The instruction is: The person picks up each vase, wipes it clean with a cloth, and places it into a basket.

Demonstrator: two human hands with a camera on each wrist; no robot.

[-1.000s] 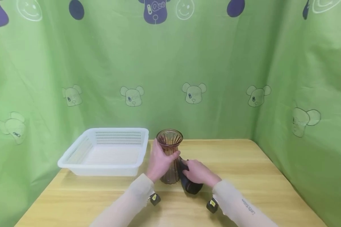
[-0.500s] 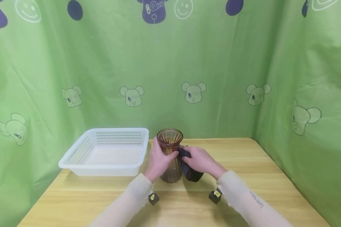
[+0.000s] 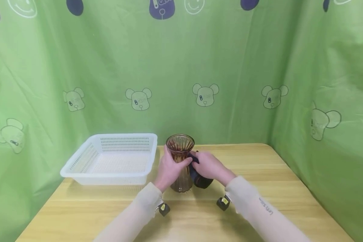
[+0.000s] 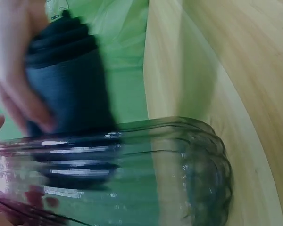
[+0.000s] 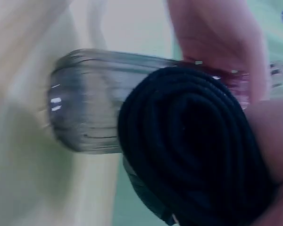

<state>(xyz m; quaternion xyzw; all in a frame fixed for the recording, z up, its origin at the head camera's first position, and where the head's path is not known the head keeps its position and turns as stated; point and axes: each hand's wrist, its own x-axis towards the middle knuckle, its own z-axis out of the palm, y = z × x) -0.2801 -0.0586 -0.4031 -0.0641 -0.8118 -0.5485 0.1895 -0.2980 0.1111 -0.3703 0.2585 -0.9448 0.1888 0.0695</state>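
A ribbed, amber-tinted glass vase (image 3: pixel 182 181) with a flared rim stands upright in the head view. My left hand (image 3: pixel 169 169) grips its upper part from the left, thumb across the front. Against the vase's right side, my right hand (image 3: pixel 211 165) holds a dark, rolled-up cloth (image 3: pixel 202 180). In the left wrist view the cloth (image 4: pixel 70 94) overlaps the clear glass side of the vase (image 4: pixel 198 165). The cloth's coiled end (image 5: pixel 193 150) faces the right wrist view, hiding part of the vase (image 5: pixel 94 103).
To the left, a white plastic basket (image 3: pixel 109 179) with slotted walls stands on the wooden table (image 3: pixel 254 201). Green printed curtains (image 3: pixel 169 60) surround the table's back and sides. Small black devices are strapped at both wrists.
My right hand has moved the rolled cloth upward along the vase's right side. The left hand keeps its grip on the vase. The head view has tipped down slightly.
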